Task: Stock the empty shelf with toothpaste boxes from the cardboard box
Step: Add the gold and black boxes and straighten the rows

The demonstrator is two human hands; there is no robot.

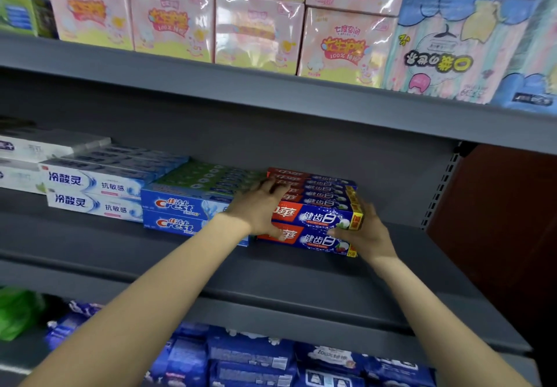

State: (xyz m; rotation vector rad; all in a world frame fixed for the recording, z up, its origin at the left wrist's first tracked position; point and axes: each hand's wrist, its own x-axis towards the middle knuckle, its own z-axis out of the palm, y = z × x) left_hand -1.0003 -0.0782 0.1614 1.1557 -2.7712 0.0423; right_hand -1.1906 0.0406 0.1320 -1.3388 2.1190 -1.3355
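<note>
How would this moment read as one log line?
left hand: grips red-blue stack | right hand: holds stack's right end | shelf: part stocked

view: one, head-worn, wide-angle | position: held close before the grey metal shelf [301, 266] | facing: forward, angled slightly down | tilt: frame rolled, shelf edges sloped down rightward | overlap: none, single view

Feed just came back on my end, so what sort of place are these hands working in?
Most likely a shop aisle. Grey metal shelving holds rows of boxed toothpaste, Crest boxes beside the red-and-blue boxes that both hands grip, with wrapped pink packs stacked above.
</note>
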